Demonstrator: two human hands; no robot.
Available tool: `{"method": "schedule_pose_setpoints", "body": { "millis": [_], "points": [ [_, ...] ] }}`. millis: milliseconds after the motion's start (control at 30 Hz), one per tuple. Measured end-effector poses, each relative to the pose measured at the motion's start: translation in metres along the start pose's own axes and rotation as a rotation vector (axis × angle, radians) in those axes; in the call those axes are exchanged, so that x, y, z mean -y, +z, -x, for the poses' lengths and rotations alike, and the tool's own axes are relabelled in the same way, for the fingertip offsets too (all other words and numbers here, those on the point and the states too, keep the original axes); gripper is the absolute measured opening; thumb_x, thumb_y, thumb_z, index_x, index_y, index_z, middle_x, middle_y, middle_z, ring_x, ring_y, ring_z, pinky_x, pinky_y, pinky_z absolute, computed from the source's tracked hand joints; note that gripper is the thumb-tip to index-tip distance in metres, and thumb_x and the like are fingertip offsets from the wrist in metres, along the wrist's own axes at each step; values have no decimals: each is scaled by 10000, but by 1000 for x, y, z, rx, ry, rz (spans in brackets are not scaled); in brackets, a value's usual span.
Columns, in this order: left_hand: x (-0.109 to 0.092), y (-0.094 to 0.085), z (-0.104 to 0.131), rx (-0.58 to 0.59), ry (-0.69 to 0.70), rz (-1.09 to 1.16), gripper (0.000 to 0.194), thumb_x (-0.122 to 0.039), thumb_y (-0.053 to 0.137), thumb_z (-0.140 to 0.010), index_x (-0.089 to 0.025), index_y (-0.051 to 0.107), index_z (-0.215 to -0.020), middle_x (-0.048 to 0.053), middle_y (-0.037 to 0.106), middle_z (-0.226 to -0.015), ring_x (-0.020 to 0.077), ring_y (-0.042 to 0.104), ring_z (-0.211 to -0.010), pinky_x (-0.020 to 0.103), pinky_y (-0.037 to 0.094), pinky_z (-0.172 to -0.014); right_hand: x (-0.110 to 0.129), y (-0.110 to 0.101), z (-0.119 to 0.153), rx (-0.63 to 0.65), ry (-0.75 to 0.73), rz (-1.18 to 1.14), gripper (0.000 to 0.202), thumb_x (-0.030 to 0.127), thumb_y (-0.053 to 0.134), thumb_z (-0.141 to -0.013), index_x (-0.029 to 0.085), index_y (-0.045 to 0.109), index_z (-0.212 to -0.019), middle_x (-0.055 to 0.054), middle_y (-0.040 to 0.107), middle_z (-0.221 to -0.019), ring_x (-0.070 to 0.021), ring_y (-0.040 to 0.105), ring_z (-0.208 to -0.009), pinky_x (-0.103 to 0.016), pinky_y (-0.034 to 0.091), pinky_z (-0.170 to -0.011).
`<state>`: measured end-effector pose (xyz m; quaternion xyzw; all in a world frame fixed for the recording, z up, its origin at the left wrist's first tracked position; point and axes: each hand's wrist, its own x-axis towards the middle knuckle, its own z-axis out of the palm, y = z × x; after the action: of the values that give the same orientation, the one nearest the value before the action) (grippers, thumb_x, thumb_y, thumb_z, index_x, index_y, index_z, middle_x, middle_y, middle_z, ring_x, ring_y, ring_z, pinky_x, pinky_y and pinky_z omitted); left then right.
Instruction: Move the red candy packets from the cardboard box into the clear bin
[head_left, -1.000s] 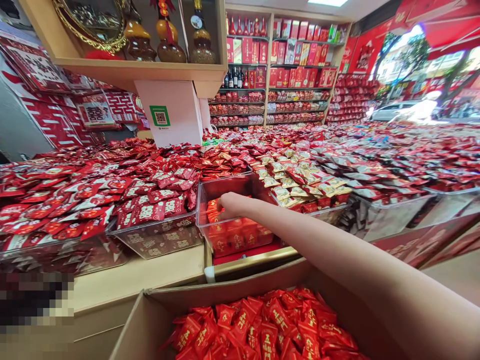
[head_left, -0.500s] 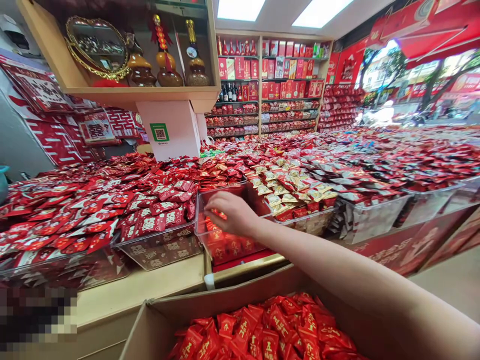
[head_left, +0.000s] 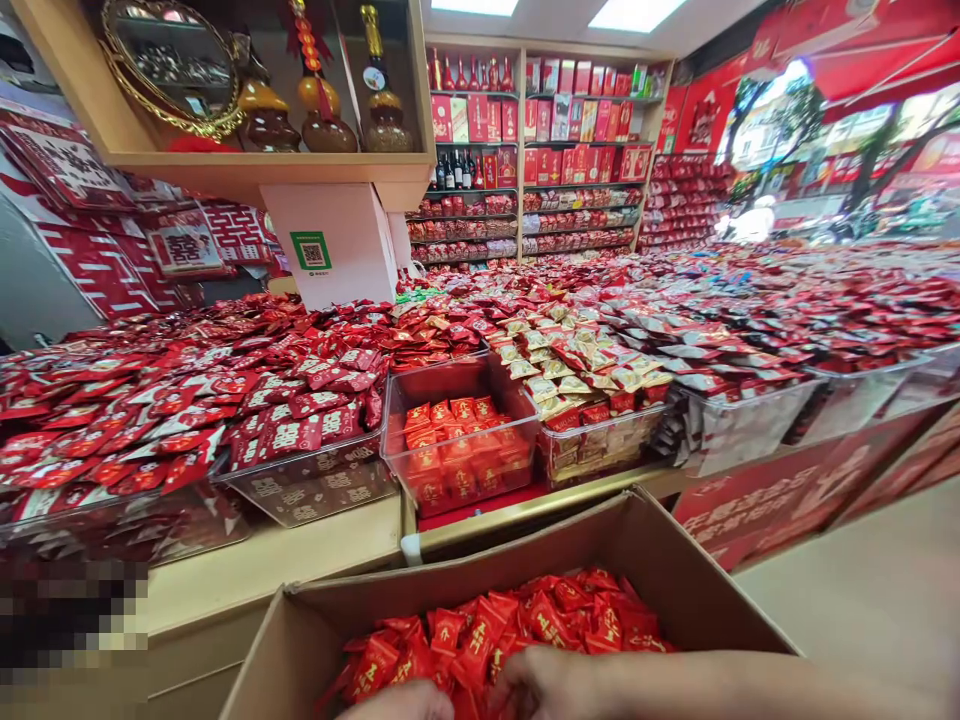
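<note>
An open cardboard box (head_left: 697,570) at the bottom centre holds a heap of small red sealed packets (head_left: 480,630) with gold lettering. My right hand (head_left: 551,685) reaches in from the right, its fingers curled down on the packets; the fingertips are partly hidden. Beside it on the left, my left hand (head_left: 409,700) lies low over the same heap, mostly cut off by the picture's lower edge. Beyond the box stands a clear plastic bin (head_left: 397,470), partly filled with neat rows of similar red packets (head_left: 457,445).
Neighbouring bins hold dark red packets (head_left: 300,430) on the left and gold-and-red packets (head_left: 577,350) on the right. A gold-edged counter (head_left: 480,525) supports the bin. Overhead at the left hangs a wooden display cabinet (head_left: 270,165); stocked shelves (head_left: 521,150) line the back wall.
My right hand has withdrawn from above the clear bin and come down into the cardboard box. My left hand has come into view there. The view has shifted slightly.
</note>
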<state>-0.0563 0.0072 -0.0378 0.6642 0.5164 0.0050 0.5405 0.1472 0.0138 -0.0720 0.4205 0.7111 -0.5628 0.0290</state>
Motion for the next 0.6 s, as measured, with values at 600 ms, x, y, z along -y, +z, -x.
{"method": "schedule_pose_setpoints", "body": {
  "millis": [600],
  "points": [
    [-45, -19, 12, -373, 132, 564, 254, -326, 526, -703, -157, 566, -889, 33, 634, -783, 149, 561, -691, 261, 424, -652, 32, -25, 17, -14, -173, -732, 364, 458, 580, -617, 113, 521, -720, 10, 546, -587, -32, 448, -410, -171, 345, -452]
  ]
}}
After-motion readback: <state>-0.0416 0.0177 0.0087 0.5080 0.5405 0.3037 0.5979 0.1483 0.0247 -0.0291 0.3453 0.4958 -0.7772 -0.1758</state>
